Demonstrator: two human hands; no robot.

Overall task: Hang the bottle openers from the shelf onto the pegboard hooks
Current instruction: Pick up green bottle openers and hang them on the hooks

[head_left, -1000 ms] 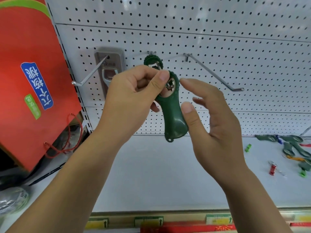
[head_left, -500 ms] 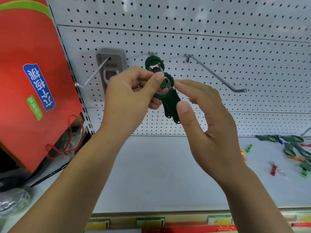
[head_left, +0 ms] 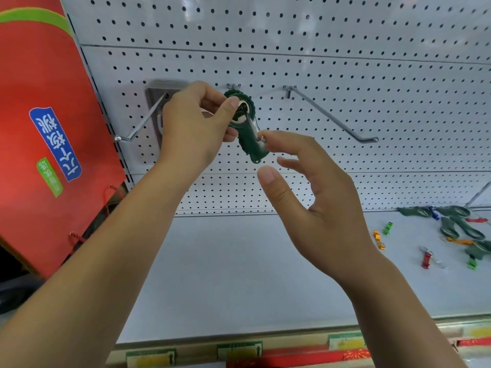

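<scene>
At centre of pegboard [head_left: 345, 75], green bottle opener [head_left: 251, 144] threaded on middle hook [head_left: 252, 126], L hand [head_left: 196, 128] pinching its ring end, R hand [head_left: 313, 197] loose, fingers apart, index tip at hook end, more openers [head_left: 457, 227] on shelf [head_left: 239, 274] at far right.

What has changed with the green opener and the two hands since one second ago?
The left hand has carried the green bottle opener up and back along the middle hook, which now passes through its ring. The right hand stays open, fingertips near the hook's tip. The openers on the shelf lie unmoved.
</scene>
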